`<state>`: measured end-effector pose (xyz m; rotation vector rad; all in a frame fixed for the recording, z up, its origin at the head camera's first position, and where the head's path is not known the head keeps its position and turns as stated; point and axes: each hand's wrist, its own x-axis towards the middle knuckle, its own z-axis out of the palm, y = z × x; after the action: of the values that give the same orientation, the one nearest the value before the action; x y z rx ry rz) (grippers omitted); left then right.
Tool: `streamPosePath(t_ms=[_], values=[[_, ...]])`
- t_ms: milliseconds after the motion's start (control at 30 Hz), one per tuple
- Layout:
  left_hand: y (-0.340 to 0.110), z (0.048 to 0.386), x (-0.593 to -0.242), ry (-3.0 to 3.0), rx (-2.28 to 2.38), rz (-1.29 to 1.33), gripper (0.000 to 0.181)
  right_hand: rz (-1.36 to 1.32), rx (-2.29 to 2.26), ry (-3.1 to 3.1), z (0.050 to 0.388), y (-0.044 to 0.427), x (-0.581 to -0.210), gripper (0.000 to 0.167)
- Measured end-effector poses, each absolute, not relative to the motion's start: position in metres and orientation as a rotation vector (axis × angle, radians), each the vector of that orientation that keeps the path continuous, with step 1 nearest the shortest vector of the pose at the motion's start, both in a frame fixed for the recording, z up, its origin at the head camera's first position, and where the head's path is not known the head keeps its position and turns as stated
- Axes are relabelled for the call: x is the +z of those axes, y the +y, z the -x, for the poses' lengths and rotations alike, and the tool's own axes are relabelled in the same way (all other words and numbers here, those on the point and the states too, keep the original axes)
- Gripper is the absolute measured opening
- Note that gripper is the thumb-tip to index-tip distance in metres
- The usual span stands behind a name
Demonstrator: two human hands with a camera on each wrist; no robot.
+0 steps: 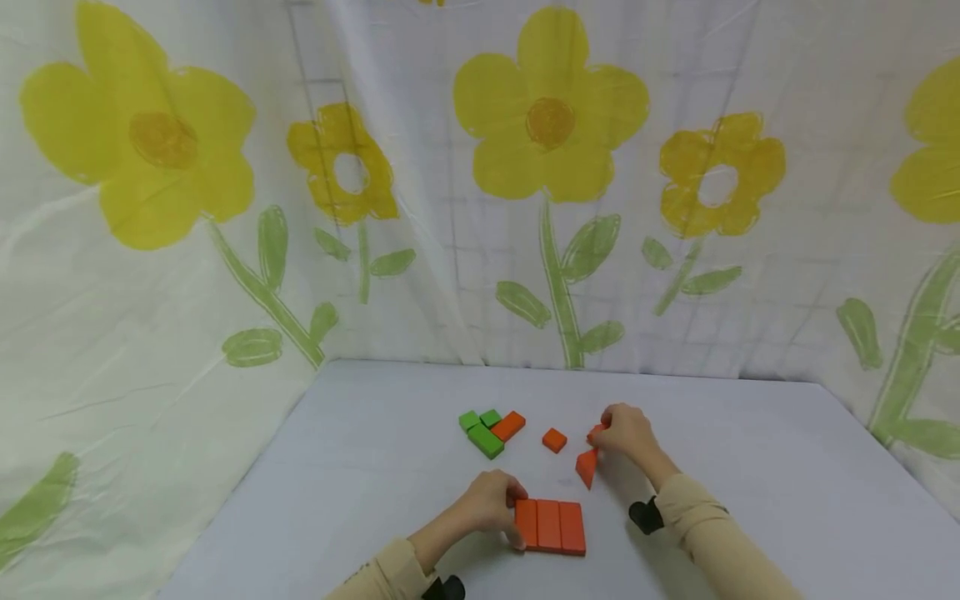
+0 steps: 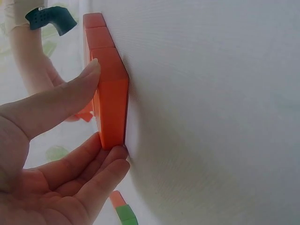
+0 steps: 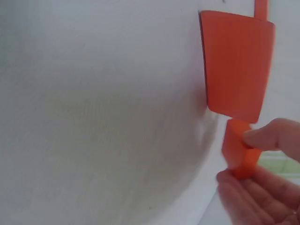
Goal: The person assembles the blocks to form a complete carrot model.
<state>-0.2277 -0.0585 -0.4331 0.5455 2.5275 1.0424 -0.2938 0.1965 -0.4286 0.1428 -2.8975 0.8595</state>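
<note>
Three flat orange blocks (image 1: 549, 527) lie side by side, touching, near the front of the table. My left hand (image 1: 489, 503) holds the leftmost one, thumb on its near end and fingers at its far end; in the left wrist view this orange block (image 2: 112, 112) sits between them. Farther back to the right, my right hand (image 1: 632, 435) pinches a small orange block (image 3: 239, 150) between thumb and fingers. Just in front of it is an orange wedge-like block (image 1: 587, 468), seen large in the right wrist view. The pinched block's full shape is partly hidden by the fingers.
A small square orange block (image 1: 554, 440) lies left of my right hand. Farther left, several green blocks, one of them a longer green block (image 1: 486, 442), touch an orange rectangular block (image 1: 509, 427). A flower-printed curtain (image 1: 420, 275) hangs behind the white table (image 1: 360, 450).
</note>
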Motion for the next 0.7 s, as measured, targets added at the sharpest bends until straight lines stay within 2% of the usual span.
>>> streamPosePath(t_ms=[200, 467, 700], values=[[-0.058, 0.227, -0.433, 2.517, 1.047, -0.538, 0.042, -0.236, 1.062, -2.805, 0.274, 0.196, -0.427, 0.026], [-0.058, 0.227, -0.433, 2.517, 1.061, -0.522, 0.042, -0.634, 1.214, -2.732, 0.220, 0.176, -0.418, 0.027], [-0.059, 0.228, -0.435, 2.521, 1.066, -0.535, 0.042, -0.797, 1.335, -2.812, 0.190, 0.164, -0.419, 0.030]])
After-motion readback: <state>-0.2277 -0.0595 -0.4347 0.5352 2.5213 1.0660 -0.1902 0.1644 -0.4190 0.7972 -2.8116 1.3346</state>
